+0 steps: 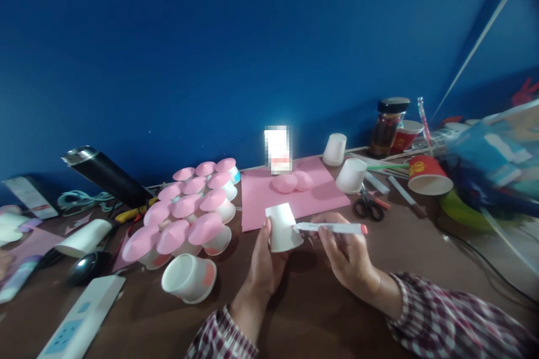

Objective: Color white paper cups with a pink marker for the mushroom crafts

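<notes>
— Brown tabletop [320, 314] under a deep blue wall, craft clutter all round. Where is your cup right now?

— Your left hand [263, 266] is closed around the small white paper cup [283, 227], bottom up and tilted, held just above the table near the middle. Your right hand [347, 255] pinches the white marker [332, 228], its tip touching the cup's side.

— How do you mark it cleanly?

— Judging by the grip, brace the cup with your thumb so it cannot roll, and turn the cup rather than the pen. Keep your wrist low; the wall is thin and may dent.

— Anything nearby to mind?

— 1 pair of scissors [369, 206] at 2 o'clock, the pink sheet [261, 196] at 12, finished pink-topped cups [189, 216] at 10.
</notes>
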Motion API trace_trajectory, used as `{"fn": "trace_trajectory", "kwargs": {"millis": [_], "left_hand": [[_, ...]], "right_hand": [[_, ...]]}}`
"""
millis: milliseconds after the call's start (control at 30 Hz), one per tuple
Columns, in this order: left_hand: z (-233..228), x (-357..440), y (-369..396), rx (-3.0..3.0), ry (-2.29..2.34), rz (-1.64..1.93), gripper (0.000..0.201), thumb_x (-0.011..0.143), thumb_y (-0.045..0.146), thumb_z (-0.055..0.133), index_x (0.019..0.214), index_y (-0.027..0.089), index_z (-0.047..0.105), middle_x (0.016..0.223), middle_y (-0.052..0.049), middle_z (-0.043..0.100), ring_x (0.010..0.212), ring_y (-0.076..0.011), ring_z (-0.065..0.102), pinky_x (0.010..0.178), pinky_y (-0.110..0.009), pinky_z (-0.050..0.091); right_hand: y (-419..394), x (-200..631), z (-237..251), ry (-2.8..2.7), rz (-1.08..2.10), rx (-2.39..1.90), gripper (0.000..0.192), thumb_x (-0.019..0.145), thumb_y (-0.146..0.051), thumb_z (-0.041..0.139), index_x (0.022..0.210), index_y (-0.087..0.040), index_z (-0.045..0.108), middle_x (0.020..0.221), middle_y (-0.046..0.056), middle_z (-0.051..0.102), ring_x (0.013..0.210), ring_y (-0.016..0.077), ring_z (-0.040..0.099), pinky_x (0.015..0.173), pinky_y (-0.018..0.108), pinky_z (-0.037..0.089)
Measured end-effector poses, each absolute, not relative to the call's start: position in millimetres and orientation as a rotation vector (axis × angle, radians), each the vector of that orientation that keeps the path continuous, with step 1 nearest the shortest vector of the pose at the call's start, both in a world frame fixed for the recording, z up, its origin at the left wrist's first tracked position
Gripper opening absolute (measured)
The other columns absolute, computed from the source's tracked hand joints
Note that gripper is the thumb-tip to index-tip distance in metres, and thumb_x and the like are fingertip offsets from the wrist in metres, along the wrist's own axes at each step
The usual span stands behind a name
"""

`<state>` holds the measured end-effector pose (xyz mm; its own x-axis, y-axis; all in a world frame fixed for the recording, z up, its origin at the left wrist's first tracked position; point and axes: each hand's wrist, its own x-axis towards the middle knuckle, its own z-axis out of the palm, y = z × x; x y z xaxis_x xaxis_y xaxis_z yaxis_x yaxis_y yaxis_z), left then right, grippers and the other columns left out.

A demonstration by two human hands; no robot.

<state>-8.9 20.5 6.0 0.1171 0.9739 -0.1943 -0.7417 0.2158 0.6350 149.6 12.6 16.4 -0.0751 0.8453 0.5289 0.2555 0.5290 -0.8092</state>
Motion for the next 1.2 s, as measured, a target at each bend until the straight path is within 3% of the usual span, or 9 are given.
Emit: {"fn": "trace_trajectory", "kwargs": {"millis": [233,533,767,1200], "left_hand": [[8,-10,20,0.406,0.679,1.32,0.043,0.091,0.048,0.052,0.105,0.009,0.066,0.089,-0.012,0.073,0.082,-0.0241,0.068,0.087,-0.043,0.052],[7,-11,20,0.358,0.678,1.352,0.041,0.093,0.045,0.051,0.107,0.011,0.067,0.096,-0.011,0.073,0.091,-0.0247,0.068,0.086,-0.038,0.052],[7,-12,21,0.334,0.642,1.326,0.041,0.094,0.045,0.049,0.103,0.01,0.068,0.094,-0.012,0.073,0.082,-0.0206,0.066,0.084,-0.037,0.053],[9,-11,20,0.324,0.72,1.334,0.04,0.093,0.044,0.05,0.094,0.009,0.07,0.083,-0.012,0.073,0.076,-0.0213,0.068,0.073,-0.034,0.055]], "right_hand": [[13,148,15,-1.556,0.663,-0.99,0.015,0.1,-0.026,0.047,0.101,-0.02,0.061,0.081,0.004,0.067,0.07,0.0172,0.067,0.068,0.026,0.055],[15,148,9,-1.529,0.674,-1.013,0.017,0.099,-0.03,0.048,0.095,-0.02,0.061,0.077,0.004,0.066,0.068,0.0177,0.066,0.065,0.026,0.055],[14,147,14,-1.536,0.711,-1.018,0.021,0.099,-0.031,0.046,0.093,-0.019,0.063,0.074,0.004,0.066,0.066,0.0173,0.064,0.063,0.026,0.054],[16,149,18,-1.598,0.743,-0.998,0.025,0.098,-0.029,0.044,0.079,-0.018,0.056,0.058,-0.003,0.05,0.051,0.0121,0.047,0.05,0.024,0.04]]}}
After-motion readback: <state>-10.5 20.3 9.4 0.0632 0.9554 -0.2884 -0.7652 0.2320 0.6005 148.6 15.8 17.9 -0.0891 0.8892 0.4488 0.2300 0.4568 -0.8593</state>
